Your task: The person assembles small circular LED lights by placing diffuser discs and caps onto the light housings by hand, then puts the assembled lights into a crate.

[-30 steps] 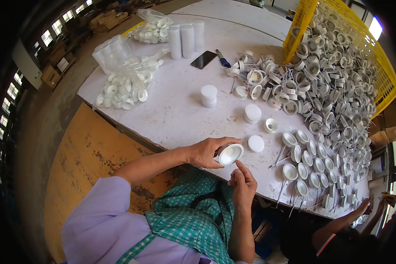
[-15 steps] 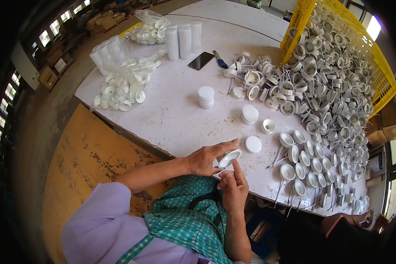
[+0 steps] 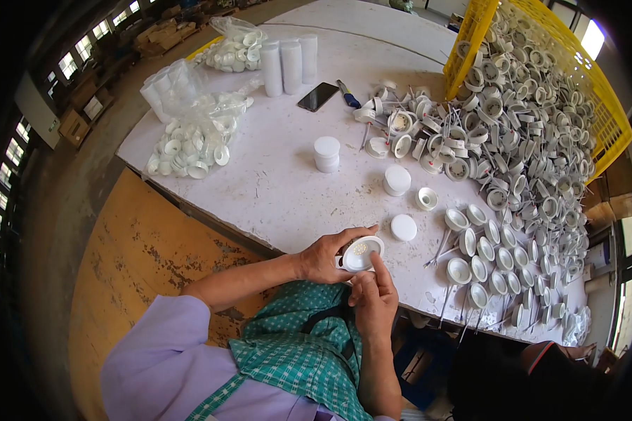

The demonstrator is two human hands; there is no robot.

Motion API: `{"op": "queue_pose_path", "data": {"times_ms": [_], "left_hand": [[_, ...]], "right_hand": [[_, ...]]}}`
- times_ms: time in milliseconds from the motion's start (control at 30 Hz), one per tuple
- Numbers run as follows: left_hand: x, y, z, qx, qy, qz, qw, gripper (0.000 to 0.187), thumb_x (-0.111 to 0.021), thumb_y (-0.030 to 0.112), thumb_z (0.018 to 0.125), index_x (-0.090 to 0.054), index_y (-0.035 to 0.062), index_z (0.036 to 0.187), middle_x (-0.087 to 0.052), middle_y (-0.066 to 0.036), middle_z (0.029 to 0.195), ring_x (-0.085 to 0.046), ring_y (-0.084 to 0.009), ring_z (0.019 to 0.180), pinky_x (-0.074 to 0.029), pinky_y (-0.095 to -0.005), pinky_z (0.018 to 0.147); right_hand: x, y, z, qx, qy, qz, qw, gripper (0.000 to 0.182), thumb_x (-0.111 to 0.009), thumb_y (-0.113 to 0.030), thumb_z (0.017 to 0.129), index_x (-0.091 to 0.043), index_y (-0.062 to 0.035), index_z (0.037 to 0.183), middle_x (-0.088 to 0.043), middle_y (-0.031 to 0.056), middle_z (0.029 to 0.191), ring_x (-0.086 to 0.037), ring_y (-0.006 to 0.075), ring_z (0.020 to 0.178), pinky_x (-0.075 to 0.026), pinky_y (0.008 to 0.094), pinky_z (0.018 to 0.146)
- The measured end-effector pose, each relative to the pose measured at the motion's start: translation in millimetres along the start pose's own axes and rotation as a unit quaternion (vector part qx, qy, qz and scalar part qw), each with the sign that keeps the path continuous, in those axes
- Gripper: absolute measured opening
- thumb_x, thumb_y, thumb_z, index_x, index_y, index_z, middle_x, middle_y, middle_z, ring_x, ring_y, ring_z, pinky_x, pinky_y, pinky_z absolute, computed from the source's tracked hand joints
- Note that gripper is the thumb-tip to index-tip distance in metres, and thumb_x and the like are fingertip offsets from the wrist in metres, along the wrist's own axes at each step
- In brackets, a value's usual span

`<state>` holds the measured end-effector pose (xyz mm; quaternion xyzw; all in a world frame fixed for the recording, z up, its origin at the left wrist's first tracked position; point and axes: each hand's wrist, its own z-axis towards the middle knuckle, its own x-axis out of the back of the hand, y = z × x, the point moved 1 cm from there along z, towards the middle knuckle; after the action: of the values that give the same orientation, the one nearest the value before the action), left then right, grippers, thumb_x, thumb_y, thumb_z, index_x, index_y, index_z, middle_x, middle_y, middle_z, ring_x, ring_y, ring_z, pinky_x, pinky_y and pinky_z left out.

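My left hand [image 3: 321,258] is closed around a white round downlight housing [image 3: 359,254], held tilted above the table's near edge. Its open face is turned up, showing a pale board dotted with small spots inside the rim. My right hand [image 3: 376,298] is just below and to the right, its index fingertip touching the housing's rim. The thumb and other fingers of that hand are curled together; whether anything is in them is hidden. Nearest on the table are a stack of white discs [image 3: 404,227] and a single empty-looking housing [image 3: 427,199].
Rows of wired housings [image 3: 504,259] stand on the right, below a large heap [image 3: 519,119] spilling from a tipped yellow crate [image 3: 614,133]. More disc stacks [image 3: 326,154], a phone [image 3: 317,97], a utility knife [image 3: 348,94], bagged white cups [image 3: 189,147] and wrapped white rolls [image 3: 291,64] lie farther back.
The housing in my left hand has turned, so its face with the spotted board now shows more fully. My right index finger stays at the rim.
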<state>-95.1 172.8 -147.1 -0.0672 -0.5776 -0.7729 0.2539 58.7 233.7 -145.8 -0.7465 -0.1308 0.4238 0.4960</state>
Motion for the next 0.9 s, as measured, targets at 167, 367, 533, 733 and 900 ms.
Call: {"op": "queue_pose_path", "data": {"times_ms": [167,367,533,733,900], "left_hand": [[11,2,0,0.054,-0.03,-0.181,0.982,0.084,-0.073,0.001,0.066,-0.027,0.005,0.137,-0.035,-0.014,0.143,-0.037,-0.0231,0.129,-0.031,-0.0375,0.109],[15,3,3,0.061,-0.117,-0.261,0.956,0.086,-0.072,0.003,0.063,-0.029,0.0048,0.137,-0.036,-0.014,0.142,-0.037,-0.0239,0.129,-0.028,-0.0396,0.11],[21,7,8,0.068,-0.177,-0.246,0.951,0.087,-0.071,0.002,0.059,-0.033,0.0064,0.137,-0.041,-0.012,0.139,-0.039,-0.0236,0.128,-0.028,-0.0395,0.11],[30,7,17,0.099,-0.231,-0.194,0.948,0.087,-0.066,0.001,0.057,-0.035,0.0086,0.138,-0.05,-0.01,0.13,-0.047,-0.0227,0.121,-0.031,-0.0374,0.108],[28,1,16,0.082,-0.162,-0.116,0.977,0.075,-0.074,0.011,0.061,-0.044,0.0038,0.129,-0.055,-0.012,0.122,-0.052,-0.0235,0.114,-0.038,-0.0362,0.101]], "right_hand": [[13,-13,-6,0.114,0.065,-0.111,0.985,0.03,-0.056,-0.006,0.089,-0.054,0.0029,0.117,-0.058,0.005,0.081,-0.052,0.0062,0.062,-0.044,0.0186,0.051],[7,-15,4,0.078,0.082,-0.165,0.98,0.032,-0.061,-0.008,0.088,-0.055,0.0018,0.118,-0.063,0.0061,0.094,-0.057,0.006,0.07,-0.046,0.0185,0.059],[12,-8,8,0.063,0.046,-0.197,0.977,0.028,-0.06,-0.01,0.089,-0.058,0.0024,0.114,-0.064,0.0069,0.091,-0.058,0.0067,0.067,-0.047,0.0194,0.057],[4,-1,12,0.078,0.077,-0.23,0.967,0.022,-0.058,-0.009,0.089,-0.057,0.005,0.106,-0.062,0.0056,0.083,-0.057,0.0077,0.062,-0.048,0.0208,0.056],[17,11,25,0.136,0.111,-0.227,0.958,0.02,-0.057,-0.01,0.089,-0.053,0.0049,0.101,-0.059,0.0086,0.085,-0.058,0.0102,0.061,-0.05,0.0219,0.054]]}}
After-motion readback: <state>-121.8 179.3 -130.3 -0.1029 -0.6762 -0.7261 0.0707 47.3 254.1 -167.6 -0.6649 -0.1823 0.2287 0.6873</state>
